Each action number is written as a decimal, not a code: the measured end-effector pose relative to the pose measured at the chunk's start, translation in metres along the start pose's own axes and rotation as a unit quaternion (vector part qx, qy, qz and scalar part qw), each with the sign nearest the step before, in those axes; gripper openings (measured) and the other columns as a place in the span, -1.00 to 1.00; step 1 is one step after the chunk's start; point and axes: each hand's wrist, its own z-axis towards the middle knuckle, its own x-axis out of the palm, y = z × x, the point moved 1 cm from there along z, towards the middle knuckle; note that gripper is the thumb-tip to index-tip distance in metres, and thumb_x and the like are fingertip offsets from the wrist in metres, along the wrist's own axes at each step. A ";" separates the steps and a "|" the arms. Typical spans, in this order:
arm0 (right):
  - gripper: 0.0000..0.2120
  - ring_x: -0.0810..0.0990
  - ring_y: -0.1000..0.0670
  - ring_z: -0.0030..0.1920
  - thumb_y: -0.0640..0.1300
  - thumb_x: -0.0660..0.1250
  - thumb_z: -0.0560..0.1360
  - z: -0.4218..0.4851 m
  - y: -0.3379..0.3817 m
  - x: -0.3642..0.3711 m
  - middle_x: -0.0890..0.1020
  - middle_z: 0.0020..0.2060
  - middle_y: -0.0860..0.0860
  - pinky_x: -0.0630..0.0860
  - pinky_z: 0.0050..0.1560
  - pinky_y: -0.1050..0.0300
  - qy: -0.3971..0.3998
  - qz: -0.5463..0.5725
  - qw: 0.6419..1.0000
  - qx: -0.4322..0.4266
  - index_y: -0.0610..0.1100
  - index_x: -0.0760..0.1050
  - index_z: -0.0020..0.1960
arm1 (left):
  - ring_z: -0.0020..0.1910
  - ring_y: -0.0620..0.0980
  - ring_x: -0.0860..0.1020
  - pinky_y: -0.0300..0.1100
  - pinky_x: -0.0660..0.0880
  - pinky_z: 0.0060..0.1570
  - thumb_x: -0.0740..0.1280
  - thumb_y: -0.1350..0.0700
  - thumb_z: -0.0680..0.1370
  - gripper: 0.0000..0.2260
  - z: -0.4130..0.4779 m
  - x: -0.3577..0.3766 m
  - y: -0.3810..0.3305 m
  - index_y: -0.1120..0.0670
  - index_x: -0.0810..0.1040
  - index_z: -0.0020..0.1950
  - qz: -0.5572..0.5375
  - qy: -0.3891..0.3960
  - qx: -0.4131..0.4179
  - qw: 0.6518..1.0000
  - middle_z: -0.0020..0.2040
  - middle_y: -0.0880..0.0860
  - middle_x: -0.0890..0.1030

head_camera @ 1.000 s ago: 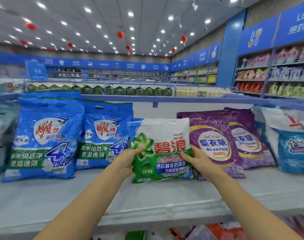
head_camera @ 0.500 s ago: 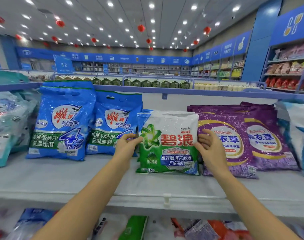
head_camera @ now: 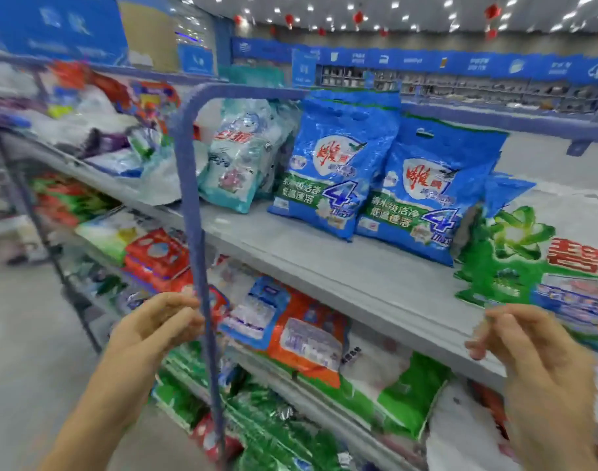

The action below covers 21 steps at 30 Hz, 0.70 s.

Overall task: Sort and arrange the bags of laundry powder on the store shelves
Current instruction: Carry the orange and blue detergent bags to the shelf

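The green and white laundry powder bag (head_camera: pixel 542 263) stands upright on the grey shelf (head_camera: pixel 341 266) at the right edge. Two blue bags (head_camera: pixel 335 164) (head_camera: pixel 426 195) stand to its left, then a pale teal bag (head_camera: pixel 239 158). My left hand (head_camera: pixel 158 326) hovers low in front of the blue upright post (head_camera: pixel 193 212), fingers loosely curled, holding nothing. My right hand (head_camera: pixel 525 348) hangs in front of the shelf edge just below the green bag, fingers apart, empty.
The lower shelf holds orange, white and green bags (head_camera: pixel 307 338). A neighbouring shelf unit at the left carries a jumble of mixed bags (head_camera: pixel 97 130). The aisle floor (head_camera: pixel 25 334) lies at the lower left. More store shelving lines the far wall.
Both hands have let go of the green bag and dropped below the shelf edge. My view has swung to the left, so the green bag now sits at the right edge.
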 end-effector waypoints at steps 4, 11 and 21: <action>-0.87 0.51 0.10 -0.50 -0.05 0.30 0.44 -0.035 -0.029 0.097 0.58 -0.50 0.04 0.50 -0.40 0.33 0.076 0.065 0.994 0.053 0.01 0.61 -0.22 | -0.36 -0.13 0.64 -0.35 0.58 -0.28 0.39 0.07 0.46 -0.86 -0.048 -0.131 -0.002 0.10 0.68 -0.19 0.029 -0.148 -0.032 0.988 -0.35 0.01 0.67; -0.78 0.44 0.06 -0.51 -0.14 0.18 0.47 -0.093 -0.053 0.289 0.53 -0.52 -0.05 0.40 -0.48 0.34 0.168 0.120 0.968 0.146 -0.06 0.60 -0.21 | -0.42 -0.13 0.62 -0.34 0.57 -0.38 0.04 0.37 0.61 -0.46 -0.096 -0.329 -0.015 0.01 0.70 -0.32 0.059 -0.304 -0.054 0.949 -0.41 0.04 0.65; -0.57 0.45 0.11 -0.56 -0.28 0.13 0.59 -0.123 -0.070 0.497 0.53 -0.55 0.00 0.41 -0.50 0.40 0.207 0.124 0.947 0.212 0.00 0.62 -0.31 | -0.37 -0.10 0.63 -0.29 0.60 -0.26 0.21 0.24 0.54 -0.69 -0.064 -0.510 -0.033 0.01 0.70 -0.24 0.056 -0.387 -0.001 0.920 -0.38 0.02 0.64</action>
